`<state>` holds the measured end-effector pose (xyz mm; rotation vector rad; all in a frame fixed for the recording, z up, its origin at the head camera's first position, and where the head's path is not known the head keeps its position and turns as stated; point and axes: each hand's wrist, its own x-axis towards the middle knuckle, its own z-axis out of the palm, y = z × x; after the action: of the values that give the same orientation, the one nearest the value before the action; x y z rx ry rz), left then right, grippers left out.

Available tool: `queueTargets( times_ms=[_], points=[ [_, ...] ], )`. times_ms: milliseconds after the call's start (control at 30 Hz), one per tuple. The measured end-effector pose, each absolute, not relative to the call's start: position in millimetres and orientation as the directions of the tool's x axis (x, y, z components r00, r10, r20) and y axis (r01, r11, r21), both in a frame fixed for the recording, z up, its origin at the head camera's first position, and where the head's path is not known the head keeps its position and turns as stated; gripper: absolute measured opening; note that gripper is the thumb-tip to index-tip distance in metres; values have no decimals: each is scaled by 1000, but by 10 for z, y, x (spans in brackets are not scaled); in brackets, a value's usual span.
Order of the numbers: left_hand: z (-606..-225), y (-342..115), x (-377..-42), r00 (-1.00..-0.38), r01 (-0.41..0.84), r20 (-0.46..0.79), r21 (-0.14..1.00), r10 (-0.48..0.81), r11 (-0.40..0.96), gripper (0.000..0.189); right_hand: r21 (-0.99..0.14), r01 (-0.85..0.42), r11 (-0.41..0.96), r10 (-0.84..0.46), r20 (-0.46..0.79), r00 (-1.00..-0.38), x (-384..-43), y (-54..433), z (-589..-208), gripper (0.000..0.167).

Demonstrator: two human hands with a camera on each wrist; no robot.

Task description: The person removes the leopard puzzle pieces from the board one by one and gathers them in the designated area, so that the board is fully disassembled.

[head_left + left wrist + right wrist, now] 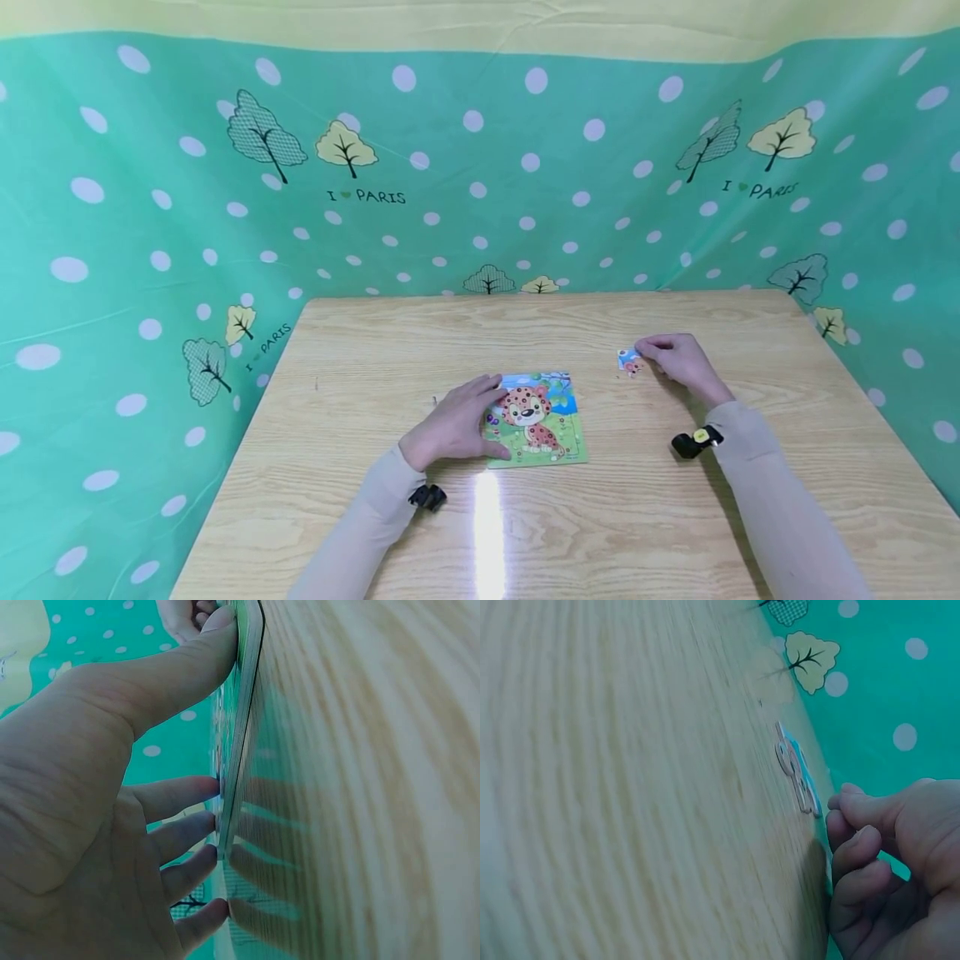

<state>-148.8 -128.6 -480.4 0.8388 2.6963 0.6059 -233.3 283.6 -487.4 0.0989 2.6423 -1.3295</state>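
Note:
A square picture puzzle board (pixel 543 421) with a spotted leopard cub on grass lies on the table. My left hand (pixel 457 421) rests over its left side, fingers spread. In the left wrist view the thumb (pixel 217 630) is at one end of the board's thin edge (pixel 244 712), while the fingertips (pixel 210 787) reach its face. To the right lies a small blue and pink puzzle piece (pixel 628 360). My right hand (pixel 678 360) is just beside it. In the right wrist view its fingers are curled, thumb tip against index finger, close to the piece (pixel 795 769); nothing shows between them.
The wood-grain table (pixel 360 350) carries the board and piece. A green dotted curtain (pixel 450 167) hangs behind and along both sides. A small speck (pixel 434 401) lies beyond the left hand. A bright light reflection falls on the tabletop before the board.

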Motion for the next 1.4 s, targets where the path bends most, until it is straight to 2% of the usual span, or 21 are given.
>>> queueTargets(
  times_ms=[100,500,967,1133,1400],
  points=[
    [-4801,-1287,-1489,-802,481,-111,461,587,745,107,-788,129,602,-25,-181,-983,-2309,2787,-4853,43],
    [-4822,-1294,-1496,-804,479,-113,457,583,749,106,-746,-54,664,-132,-46,-990,-2151,2289,-4874,35],
    [-4808,-1293,-1489,-808,468,-119,464,577,752,104,-792,-150,592,-261,-13,-965,-1933,1535,-4892,20],
    [-4805,-1298,-1489,-807,475,-117,455,579,754,105,-794,-197,575,-341,-14,-940,-1902,1341,-4883,25],
    [-4811,-1301,-1495,-804,486,-104,453,586,747,104,-692,-318,649,-458,-21,-889,-1908,1184,-4884,41]
  ],
)
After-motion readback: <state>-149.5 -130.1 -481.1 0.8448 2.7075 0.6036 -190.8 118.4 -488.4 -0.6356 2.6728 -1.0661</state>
